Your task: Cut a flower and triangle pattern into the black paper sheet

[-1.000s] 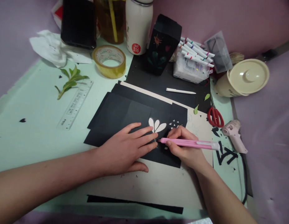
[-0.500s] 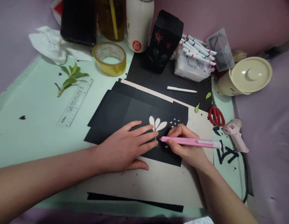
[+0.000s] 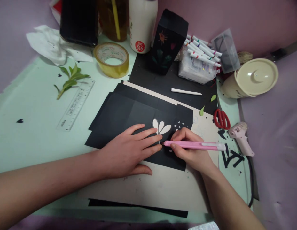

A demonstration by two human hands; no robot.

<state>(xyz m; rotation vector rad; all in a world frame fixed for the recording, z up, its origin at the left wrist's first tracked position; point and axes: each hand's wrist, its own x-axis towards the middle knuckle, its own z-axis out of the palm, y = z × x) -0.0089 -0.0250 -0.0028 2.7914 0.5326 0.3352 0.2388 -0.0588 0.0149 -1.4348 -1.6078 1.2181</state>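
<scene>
Black cardstock [image 3: 119,111] lies flat in front of me, with petal-shaped cutouts [image 3: 165,129] and small triangular cutouts [image 3: 179,125] showing pale board through them. My left hand [image 3: 136,151] rests flat on the card, fingers spread, their tips just below the petals. In my right hand [image 3: 190,150] is a pink craft knife [image 3: 193,145], gripped between thumb and fingers. Its tip meets the card beside my left fingertips, near a thin pale line under the petals. The blade itself is barely visible.
Around the work lie a clear ruler [image 3: 76,105], a leafy sprig [image 3: 71,80], a tape roll [image 3: 111,60], a white pen [image 3: 186,91], red-handled scissors [image 3: 221,118] and a glue gun [image 3: 241,137]. Behind stand a white bottle [image 3: 142,25], a black paper box [image 3: 168,41], markers [image 3: 203,51] and a lidded cream pot [image 3: 249,78].
The knife tip has shifted slightly left, towards my left fingertips, and the right hand with it. My left hand stays in place on the card. The whole view has drifted a little.
</scene>
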